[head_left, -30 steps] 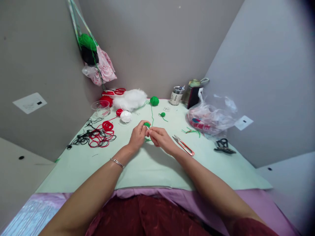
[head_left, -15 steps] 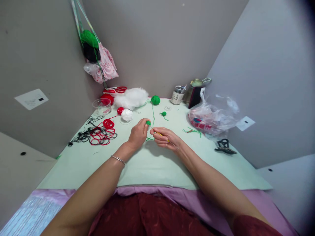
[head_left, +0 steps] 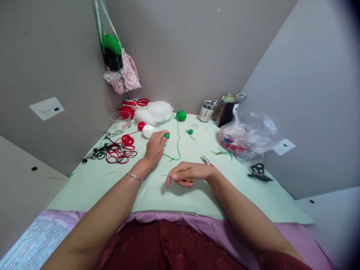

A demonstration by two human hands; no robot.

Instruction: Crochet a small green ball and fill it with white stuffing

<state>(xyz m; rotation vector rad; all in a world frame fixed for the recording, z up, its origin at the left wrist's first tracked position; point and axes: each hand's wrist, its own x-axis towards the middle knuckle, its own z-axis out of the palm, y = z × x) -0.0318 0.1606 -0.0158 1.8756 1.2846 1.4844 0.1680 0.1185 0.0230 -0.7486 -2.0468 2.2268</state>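
Observation:
Pinched in my left hand (head_left: 154,148) is a small green crocheted piece (head_left: 167,135), mostly covered by the fingers. Green yarn (head_left: 179,144) trails across the table from near that hand up to a green yarn ball (head_left: 181,115). My right hand (head_left: 189,174) is lower and nearer to me, closed on a crochet hook (head_left: 190,180) with a yellow handle. Its thin metal shaft points left, apart from the green piece. Beyond the right wrist lie thread snips (head_left: 207,161), partly hidden by the hand.
Tangled red cord (head_left: 120,152) and black cord (head_left: 97,153) spread at left. Behind are white stuffing (head_left: 154,112), a white yarn ball (head_left: 148,130) and a clear plastic cup (head_left: 121,120). A pen tin (head_left: 206,112), a plastic bag (head_left: 244,137) and a black claw clip (head_left: 259,173) stand right.
My right hand has drawn the hook away from the green piece, down toward me. My left hand keeps the piece and has shifted slightly up and left. The view has turned a little.

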